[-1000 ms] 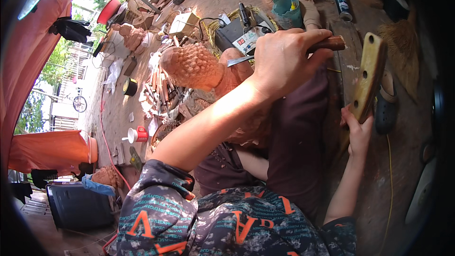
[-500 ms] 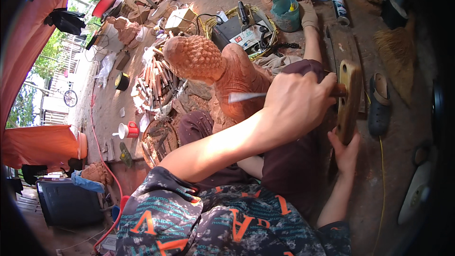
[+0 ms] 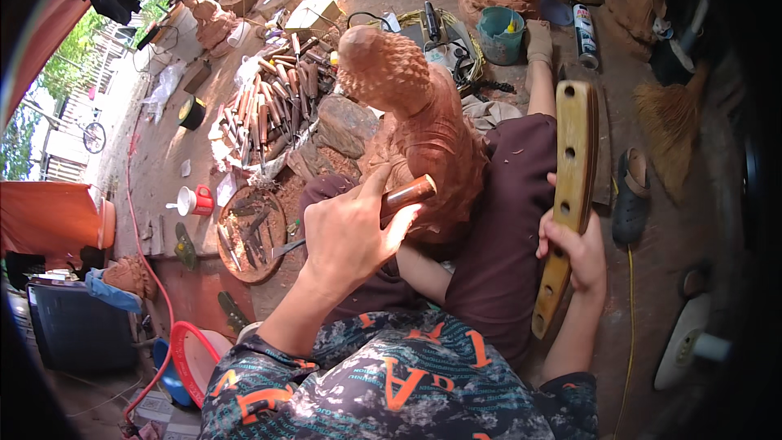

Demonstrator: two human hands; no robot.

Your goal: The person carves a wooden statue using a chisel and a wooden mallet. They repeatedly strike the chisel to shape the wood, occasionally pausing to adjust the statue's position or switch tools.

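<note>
A reddish-brown carved wooden figure [image 3: 432,138] with a knobbed head leans between my legs. In front of it, my left hand [image 3: 344,238] is closed around a chisel [image 3: 414,191]; its brown wooden handle points up and right, its metal blade shows below toward the round tray. The index finger reaches toward the figure, and whether it touches cannot be told. My right hand [image 3: 582,254] grips a long yellowish wooden bar [image 3: 573,138] with a row of dark holes, held upright over my right thigh, apart from the chisel.
Several wood-handled chisels [image 3: 273,102] lie piled left of the figure. A round tray [image 3: 279,224] holds blades and shavings, with a red-and-white cup [image 3: 194,200] beside it. Green bucket [image 3: 500,45], spray can [image 3: 585,37], broom [image 3: 672,126] and dark clog [image 3: 630,204] stand to the right.
My left hand has moved left and down with the chisel, away from the bar, and turned the handle. The bar now shows its row of holes. The head view has shifted slightly.
</note>
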